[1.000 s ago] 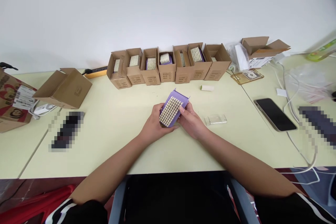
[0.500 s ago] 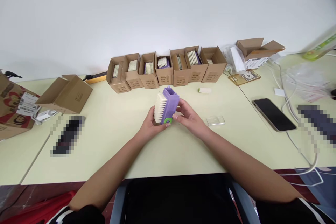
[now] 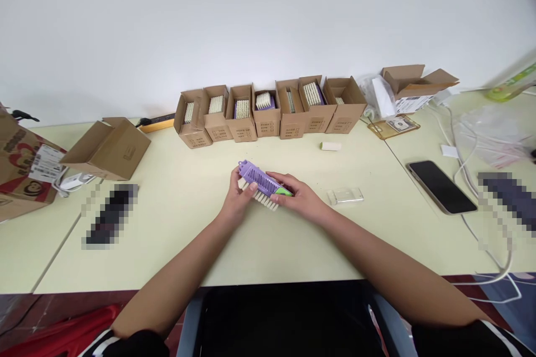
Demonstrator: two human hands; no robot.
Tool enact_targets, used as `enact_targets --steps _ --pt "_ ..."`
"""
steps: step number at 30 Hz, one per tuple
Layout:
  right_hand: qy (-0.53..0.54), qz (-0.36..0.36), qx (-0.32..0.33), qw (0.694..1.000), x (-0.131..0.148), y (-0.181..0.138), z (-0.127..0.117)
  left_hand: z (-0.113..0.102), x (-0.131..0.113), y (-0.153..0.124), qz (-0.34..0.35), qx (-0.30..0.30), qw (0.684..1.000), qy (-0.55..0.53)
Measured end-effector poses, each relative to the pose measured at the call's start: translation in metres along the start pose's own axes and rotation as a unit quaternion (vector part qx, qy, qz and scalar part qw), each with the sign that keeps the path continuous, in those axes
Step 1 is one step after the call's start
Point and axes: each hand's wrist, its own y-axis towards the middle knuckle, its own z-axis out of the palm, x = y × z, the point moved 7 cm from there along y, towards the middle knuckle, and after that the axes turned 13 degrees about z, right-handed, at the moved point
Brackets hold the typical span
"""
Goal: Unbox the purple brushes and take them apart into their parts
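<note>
Between my two hands I hold a purple brush (image 3: 263,182) with cream bristles and a green patch near its right end. Its slotted side faces up and the bristles point toward me. My left hand (image 3: 238,196) grips the left end, thumb on the bristle side. Wrapped about the green end is my right hand (image 3: 298,195), thumb in front and fingers behind. Beyond the brush stands a row of small open cardboard boxes (image 3: 268,129) with cream-bristled pieces inside, several with purple showing.
A cream cylinder (image 3: 330,146) and a small clear case (image 3: 345,196) lie right of my hands. Farther right is a phone (image 3: 441,187) among white cables. Cardboard boxes (image 3: 106,148) stand at the left, another open carton (image 3: 419,87) at the back right.
The brush has turned from upright to lying slantwise, its slotted side now upward and its green end to the right. Both hands have shifted their hold on it.
</note>
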Motion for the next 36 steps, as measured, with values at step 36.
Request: enact_targets --steps 36 --pt "0.08 0.097 -0.012 0.992 -0.002 0.004 -0.027 -0.004 -0.003 0.005 -0.076 -0.086 0.991 -0.061"
